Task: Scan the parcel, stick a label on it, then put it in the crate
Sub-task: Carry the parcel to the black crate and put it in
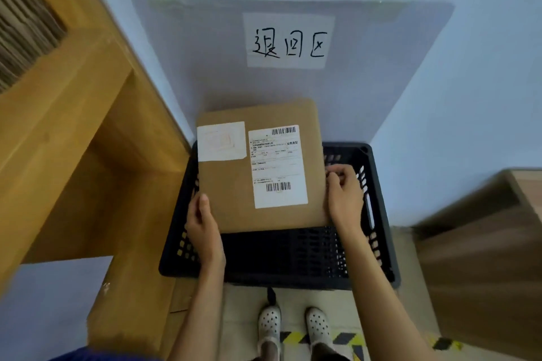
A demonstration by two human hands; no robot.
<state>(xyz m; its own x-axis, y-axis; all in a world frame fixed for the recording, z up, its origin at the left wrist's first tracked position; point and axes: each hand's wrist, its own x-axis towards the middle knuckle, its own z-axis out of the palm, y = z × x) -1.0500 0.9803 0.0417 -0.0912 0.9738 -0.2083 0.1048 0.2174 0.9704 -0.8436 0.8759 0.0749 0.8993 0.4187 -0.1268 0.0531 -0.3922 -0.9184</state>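
A flat brown cardboard parcel [234, 193] is held level over the black slotted plastic crate [293, 255] on the floor. On its top face sit a white shipping label [277, 165] with two barcodes and a smaller white sticker [221, 141] to its left. My left hand [202, 226] grips the parcel's left edge, thumb on top. My right hand [343, 193] grips its right edge, fingers curled around the side. The parcel hides the far half of the crate.
A wooden shelf unit [73, 132] stands at the left, touching the crate's corner. A brown carton [484, 267] is at the right. A handwritten paper sign [289, 41] hangs on the wall behind. My white shoes [293, 328] and striped floor tape [346, 340] are below.
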